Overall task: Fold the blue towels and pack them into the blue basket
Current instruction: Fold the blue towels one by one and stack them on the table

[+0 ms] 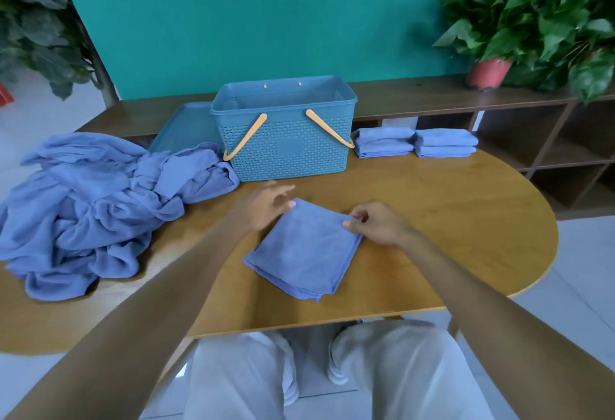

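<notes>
Pinched between thumb and fingers of the right hand [376,225] is the far right corner of a folded towel [304,248]; the left hand [266,208] is held at the towel's far left corner with fingers loosely spread, the thumb tip touching or just above the cloth, which cannot be told for certain.

Left side of the table [449,213]: a large heap of unfolded towels [96,206] is noted, crumpled and overlapping, one edge lying against the basket's lower left corner. Most of the folding is judged still to be done.

Behind the heap: a flat blue lid [184,126] is seen, lying beside the basket, off it.

Centre, far side: the blue basket [286,150] is stood upright with its orange handles [246,136] dropped down the front wall. Through the open top only inner wall is seen; no towel is visible inside, though the floor of the basket is hidden. Packing is judged not yet begun.

Centre, near side: the towel in hand is laid flat, folded into a layered square, set askew to the table edge. One more fold or a lift is judged the step in hand.

Right of the basket: two short stacks of folded towels [414,141] are set side by side, just beside the basket, touching each other. These are counted as folded but unpacked.

Far right: a potted plant [532,20] is noted on the shelf unit [519,140].
</notes>
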